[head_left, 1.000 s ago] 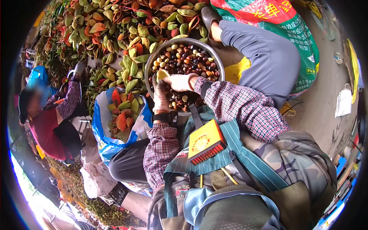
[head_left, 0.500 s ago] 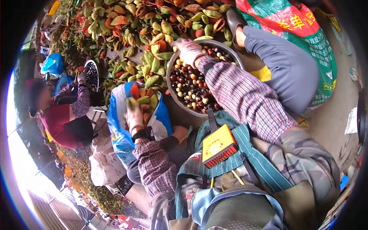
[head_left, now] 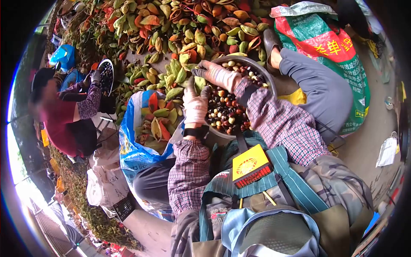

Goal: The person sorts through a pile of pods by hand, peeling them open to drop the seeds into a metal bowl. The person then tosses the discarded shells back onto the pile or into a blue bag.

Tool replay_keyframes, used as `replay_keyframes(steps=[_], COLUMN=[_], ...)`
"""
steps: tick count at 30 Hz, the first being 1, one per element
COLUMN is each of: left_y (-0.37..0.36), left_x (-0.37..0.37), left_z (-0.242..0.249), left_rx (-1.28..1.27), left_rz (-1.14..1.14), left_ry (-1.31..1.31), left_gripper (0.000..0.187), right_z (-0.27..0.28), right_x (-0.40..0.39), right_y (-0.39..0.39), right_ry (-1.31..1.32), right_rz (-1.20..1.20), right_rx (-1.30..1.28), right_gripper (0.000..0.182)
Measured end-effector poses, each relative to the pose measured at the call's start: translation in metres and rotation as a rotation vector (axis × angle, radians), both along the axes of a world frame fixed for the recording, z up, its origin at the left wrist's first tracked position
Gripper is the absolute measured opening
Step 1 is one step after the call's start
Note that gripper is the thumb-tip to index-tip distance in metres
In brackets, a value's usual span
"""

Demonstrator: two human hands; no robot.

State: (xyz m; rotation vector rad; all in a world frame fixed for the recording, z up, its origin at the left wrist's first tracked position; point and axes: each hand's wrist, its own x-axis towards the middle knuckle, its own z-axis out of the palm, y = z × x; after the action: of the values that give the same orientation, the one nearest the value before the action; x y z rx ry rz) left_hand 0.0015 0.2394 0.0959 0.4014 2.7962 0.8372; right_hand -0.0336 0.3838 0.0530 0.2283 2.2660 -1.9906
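My left hand [head_left: 195, 105], in a pale glove with dark fingertips, is at the left rim of a metal bowl [head_left: 272, 81]. Its fingers are up around a green pod [head_left: 198, 84]. My right hand [head_left: 219, 75], gloved too, reaches over the bowl's upper left edge, with its fingertips close to the same pod; whether they grip anything is too small to tell. Dark, brown and cream seeds [head_left: 229, 112] fill the bowl. Just left of my left hand stands a blue and white bag [head_left: 132, 147] of opened red and green pods [head_left: 160, 128].
A large heap of pods [head_left: 184, 25] lies beyond the bowl. At the left a co-worker [head_left: 64, 115] sits holding a bowl of dark seeds [head_left: 107, 77]. A green and red sack [head_left: 342, 60] stands at the right, beside a bent leg [head_left: 319, 81].
My left hand has moved from the blue and white bag up and right to the bowl's rim, next to my right hand. A pod now shows at its fingers. The view has shifted slightly.
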Motion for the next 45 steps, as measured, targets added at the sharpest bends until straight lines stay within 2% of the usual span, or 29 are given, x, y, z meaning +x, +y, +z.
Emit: replay_keyframes(steps=[2, 4, 5, 6, 7, 8, 9, 11, 12, 13, 14, 15, 16, 17, 18, 20, 21, 24, 25, 28, 30, 32, 34, 36, 37, 38, 40, 41, 45], left_y=[0.006, 0.002, 0.002, 0.003, 0.003, 0.011, 0.009, 0.01, 0.009, 0.008, 0.008, 0.005, -0.003, -0.015, -0.021, -0.027, -0.036, -0.034, -0.033, -0.03, -0.021, -0.025, -0.013, -0.007, -0.012, -0.015, -0.007, -0.004, -0.01], left_x=[0.015, 0.032, 0.04, 0.045, 0.05, 0.057, 0.062, 0.069, 0.071, 0.071, 0.068, 0.059, 0.055, 0.044, 0.036, 0.028, 0.017, 0.016, 0.016, 0.021, 0.025, 0.021, 0.036, 0.043, 0.042, 0.041, 0.037, 0.035, 0.029], left_z=[-0.021, -0.026, -0.031, -0.039, -0.047, -0.038, -0.054, -0.071, -0.07, -0.069, -0.065, -0.062, -0.07, -0.084, -0.081, -0.068, -0.079, -0.087, -0.09, -0.093, -0.067, -0.085, -0.059, -0.05, -0.062, -0.073, -0.058, -0.053, -0.057], left_rx=[0.269, 0.447, 0.587, 0.727, 0.666, 0.746, 0.799, 0.847, 0.888, 0.932, 0.978, 0.951, 1.021, 1.027, 1.034, 0.989, 0.767, 0.778, 0.678, 0.383, 0.231, 0.235, 0.117, 0.063, 0.052, 0.041, 0.009, -0.006, 0.103], left_rz=[-0.017, 0.046, 0.036, 0.03, 0.092, 0.213, 0.257, 0.437, 0.489, 0.541, 0.593, 0.825, 0.825, 0.816, 0.805, 0.749, 0.75, 0.58, 0.515, 0.33, 0.268, 0.263, 0.27, 0.262, 0.233, 0.202, 0.213, 0.217, 0.284], left_ry=[0.113, -0.126, -0.189, -0.249, -0.25, -0.342, -0.351, -0.396, -0.45, -0.502, -0.553, -0.691, -0.703, -0.749, -0.794, -0.681, -0.589, -0.389, -0.31, -0.07, -0.113, -0.09, -0.137, -0.262, -0.249, -0.237, -0.287, -0.311, -0.45], left_gripper=[0.049, 0.038, 0.036, 0.035, 0.037, 0.038, 0.04, 0.048, 0.053, 0.059, 0.066, 0.069, 0.068, 0.068, 0.068, 0.06, 0.055, 0.049, 0.045, 0.032, 0.029, 0.032, 0.034, 0.037, 0.038, 0.04, 0.042, 0.044, 0.058], right_z=[-0.002, 0.006, 0.019, -0.006, -0.034, -0.053, -0.03, -0.004, -0.003, -0.013, -0.021, -0.028, -0.035, -0.024, -0.038, -0.053, -0.05, -0.034, -0.029, -0.039, -0.042, -0.045, -0.062, -0.065, -0.078, -0.115, -0.104, -0.049, -0.053], right_x=[0.014, 0.035, 0.046, 0.046, 0.048, 0.051, 0.061, 0.076, 0.08, 0.082, 0.082, 0.082, 0.083, 0.087, 0.085, 0.078, 0.083, 0.085, 0.083, 0.086, 0.083, 0.074, 0.062, 0.068, 0.067, 0.065, 0.078, 0.088, 0.084], right_y=[-0.009, -0.001, 0.002, -0.006, -0.02, -0.029, -0.027, -0.028, -0.031, -0.033, -0.034, -0.036, -0.037, -0.038, -0.038, -0.037, -0.034, -0.027, -0.024, -0.032, -0.035, -0.032, -0.028, -0.026, -0.029, -0.036, -0.042, -0.034, -0.037], right_ry=[-0.113, -0.093, -0.162, -0.217, -0.216, -0.216, -0.245, -0.256, -0.242, -0.155, -0.062, 0.031, 0.123, 0.131, 0.143, 0.169, 0.198, 0.148, 0.099, 0.118, 0.236, 0.15, 0.091, 0.031, 0.003, -0.001, -0.021, -0.098, 0.006], right_rz=[-0.086, 0.071, 0.054, 0.016, -0.113, -0.239, -0.199, -0.2, -0.222, -0.22, -0.178, -0.135, -0.091, -0.089, -0.077, -0.063, -0.122, -0.028, 0.14, 0.179, 0.129, 0.215, 0.366, 0.37, 0.425, 0.41, 0.323, 0.251, 0.272], right_rx=[-0.075, 0.043, 0.017, -0.105, -0.082, -0.059, -0.023, 0.085, 0.123, 0.011, 0.082, 0.153, 0.223, 0.104, 0.012, -0.179, -0.025, 0.648, 0.753, 0.673, 0.467, 0.434, 0.315, 0.441, 0.51, 0.323, 0.136, 0.093, -0.041], right_gripper=[0.044, 0.053, 0.056, 0.061, 0.064, 0.066, 0.07, 0.065, 0.061, 0.056, 0.052, 0.049, 0.045, 0.032, 0.029, 0.026, 0.035, 0.035, 0.034, 0.034, 0.037, 0.038, 0.04, 0.038, 0.04, 0.045, 0.047, 0.046, 0.05])
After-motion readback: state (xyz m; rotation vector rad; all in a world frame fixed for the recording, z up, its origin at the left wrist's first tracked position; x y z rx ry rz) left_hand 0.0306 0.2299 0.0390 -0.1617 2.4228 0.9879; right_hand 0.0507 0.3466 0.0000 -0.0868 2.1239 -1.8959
